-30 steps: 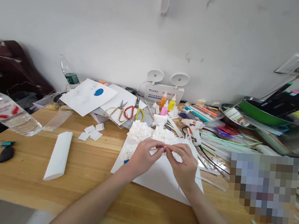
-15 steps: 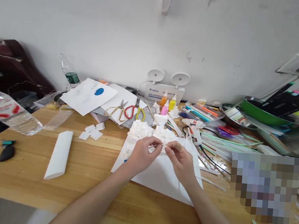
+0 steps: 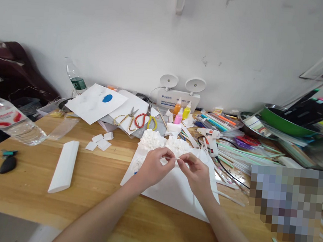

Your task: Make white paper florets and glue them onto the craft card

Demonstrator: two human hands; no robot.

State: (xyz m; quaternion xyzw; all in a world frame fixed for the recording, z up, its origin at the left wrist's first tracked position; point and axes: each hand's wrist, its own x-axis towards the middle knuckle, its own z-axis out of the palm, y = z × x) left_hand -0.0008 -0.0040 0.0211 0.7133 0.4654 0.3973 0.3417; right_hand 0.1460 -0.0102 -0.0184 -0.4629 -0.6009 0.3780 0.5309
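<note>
My left hand (image 3: 159,165) and my right hand (image 3: 195,171) meet fingertip to fingertip above a white sheet (image 3: 169,187). Each is closed in a pinch on a small white piece (image 3: 176,159), mostly hidden by the fingers. Just behind them sit two heaps of crumpled white bits, one on the left (image 3: 152,139) and one on the right (image 3: 178,144). Part of a further white clump (image 3: 137,164) shows left of my left hand, with a bit of blue under it.
A hot glue gun (image 3: 211,140) with a black cord lies right of the sheet, among straws and pens. Scissors (image 3: 129,119), pliers (image 3: 149,120) and paint bottles (image 3: 178,117) stand behind. Leftward are a folded white paper (image 3: 64,167), small white squares (image 3: 103,144) and a water bottle (image 3: 11,119).
The fingertips of my two hands have drawn slightly closer together around the small white piece. Otherwise the hands and the things around them look the same.
</note>
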